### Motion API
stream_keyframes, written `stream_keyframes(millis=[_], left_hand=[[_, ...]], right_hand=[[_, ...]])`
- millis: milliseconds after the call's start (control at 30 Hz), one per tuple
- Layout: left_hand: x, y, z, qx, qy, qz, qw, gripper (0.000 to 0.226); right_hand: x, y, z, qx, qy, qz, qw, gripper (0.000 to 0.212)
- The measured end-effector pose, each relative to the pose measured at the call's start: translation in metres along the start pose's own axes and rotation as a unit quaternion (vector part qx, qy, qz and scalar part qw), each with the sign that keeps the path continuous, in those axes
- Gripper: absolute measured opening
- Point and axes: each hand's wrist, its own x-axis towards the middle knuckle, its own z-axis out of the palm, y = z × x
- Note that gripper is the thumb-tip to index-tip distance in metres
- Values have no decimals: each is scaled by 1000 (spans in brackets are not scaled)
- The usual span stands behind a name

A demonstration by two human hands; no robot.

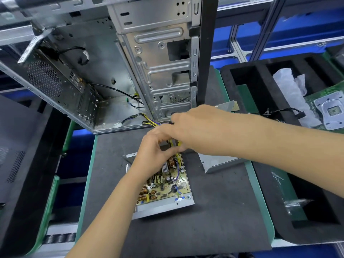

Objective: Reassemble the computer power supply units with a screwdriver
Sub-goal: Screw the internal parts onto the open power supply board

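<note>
An open power supply unit (167,185) lies on the dark mat, its yellowish circuit board with copper coils and heat sinks exposed in a metal tray. A bundle of yellow and black wires (149,122) runs from its far end toward the computer case. My left hand (154,148) has its fingers curled round the wires at the unit's far end. My right hand (195,127) reaches across from the right and grips the same bundle just above the left hand. The unit's metal cover (217,162) lies to the right, partly under my right forearm. No screwdriver is visible.
An open, tilted computer case (111,71) stands at the back of the green-edged mat (204,229). Right of it, a black foam tray (260,86) holds a motherboard (327,108) and plastic wrap. A black side panel (18,146) sits at the left.
</note>
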Motion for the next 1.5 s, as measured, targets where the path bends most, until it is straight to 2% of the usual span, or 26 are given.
stream_keyframes(millis=[33,67,133,167,233,300,400,467,500,533,567,600,667,700,767,867,1000,1067,1100,1167,1233,1267,1333,1367,1433,1500], left_hand=[[0,-1,-2,-5,3,-6,1000,32],[0,-1,-3,-7,1,-2,1000,43],[-1,-1,-3,-13,-12,11,1000,53],[-1,1,-2,-13,-14,8,1000,51],[0,4,2,-8,-2,-2,1000,43],[1,6,4,-4,-2,11,1000,32],[0,4,3,5,-6,18,1000,22],[0,1,0,-12,-7,-4,1000,28],[0,0,-1,-21,-12,-11,1000,36],[0,1,-1,-29,-23,-14,999,43],[1,2,0,-36,-32,-16,999,46],[3,3,1,-39,-33,-18,999,46],[4,3,2,-38,-16,-20,999,42],[5,2,1,-40,-5,-18,999,35],[3,-1,-4,-51,-1,-18,999,19],[0,-4,-10,-67,-32,-42,996,20],[-1,-1,0,-59,-18,-55,997,37],[-1,1,4,-66,8,-43,997,46],[0,2,5,-67,16,-42,997,48],[2,1,4,-65,14,-39,997,34],[2,-3,1,-57,-8,-56,997,15],[2,-5,-1,-51,-18,-57,997,16],[1,-5,-1,-54,-27,-37,998,28],[1,-4,0,-58,-21,-28,998,36],[2,-4,2,-55,3,-28,998,35],[2,-7,2,-37,11,-16,999,28]], right_hand=[[-1,2,2,5,1,-13,1000,40],[0,4,3,-6,6,-17,1000,47],[0,4,2,-21,10,-3,1000,29],[0,3,1,-29,14,3,999,14],[0,-2,-2,-59,17,15,998,40],[-1,-4,2,-87,39,31,995,47],[-8,-1,4,-21,5,44,999,17],[-10,2,5,-9,-6,24,1000,44],[-9,3,3,-16,-13,21,1000,39],[-7,2,3,-25,-11,28,999,19],[-4,0,3,-41,9,33,999,11],[0,-1,4,-58,32,40,997,33],[3,-4,2,-87,49,47,994,46],[4,-3,2,-76,56,52,994,42],[3,1,4,-11,30,43,999,18],[0,4,3,10,8,-8,1000,40],[10,-5,-3,-47,24,30,998,15],[12,-7,-4,-92,29,41,994,30],[11,-6,-3,-85,28,38,995,30],[7,-1,1,-31,-3,29,999,12],[3,6,4,-11,-7,-7,1000,37],[2,8,4,-30,-4,-20,999,39],[3,5,2,-71,1,1,998,17],[5,1,1,-95,18,11,995,15],[10,-5,1,-133,24,26,990,38],[11,-7,4,-129,26,40,990,41]])
